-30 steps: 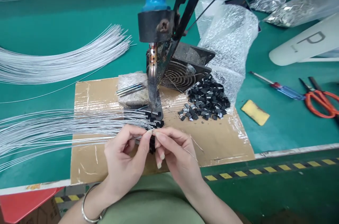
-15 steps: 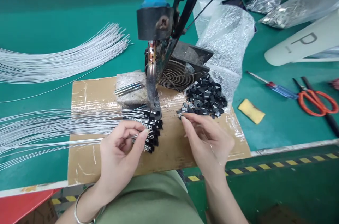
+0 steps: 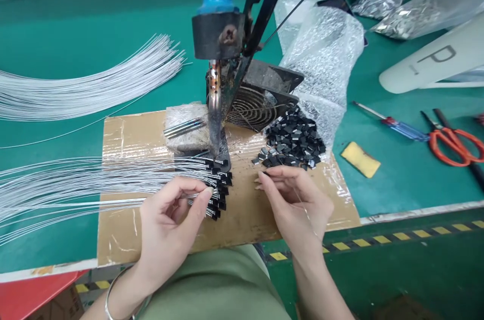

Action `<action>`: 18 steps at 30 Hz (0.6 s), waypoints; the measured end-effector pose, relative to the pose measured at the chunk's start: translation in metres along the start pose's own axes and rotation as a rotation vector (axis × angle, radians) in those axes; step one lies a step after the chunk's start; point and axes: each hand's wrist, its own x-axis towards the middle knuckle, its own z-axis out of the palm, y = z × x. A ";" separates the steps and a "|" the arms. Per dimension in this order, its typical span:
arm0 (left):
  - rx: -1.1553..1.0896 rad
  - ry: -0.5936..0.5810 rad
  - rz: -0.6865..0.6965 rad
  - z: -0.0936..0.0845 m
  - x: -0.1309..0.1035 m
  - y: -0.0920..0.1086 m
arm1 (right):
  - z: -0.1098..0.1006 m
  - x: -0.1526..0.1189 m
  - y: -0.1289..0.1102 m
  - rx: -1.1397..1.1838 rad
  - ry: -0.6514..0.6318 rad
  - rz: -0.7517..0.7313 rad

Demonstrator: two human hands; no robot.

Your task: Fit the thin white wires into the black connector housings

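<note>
Right hand (image 3: 298, 201) drawn back from black connectors (image 3: 295, 142), dark piece (image 3: 266, 173) between its pinched fingertips; left hand (image 3: 168, 219) clamped on wire (image 3: 194, 195)

Left hand (image 3: 170, 227) and right hand (image 3: 300, 206) held apart, both in a pinch

The left forearm (image 3: 126, 294) and right forearm (image 3: 323, 287) are angled inward from the lower edge of view. The left thumb (image 3: 194, 215) is pressed to the left forefinger (image 3: 183, 184), with the other fingers (image 3: 182, 209) curled beneath. The right thumb (image 3: 273, 193) and right forefinger (image 3: 287, 172) are joined near their tips.
</note>
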 end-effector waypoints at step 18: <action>-0.003 0.033 -0.037 0.002 0.004 0.005 | 0.018 -0.007 -0.033 0.442 -0.269 0.131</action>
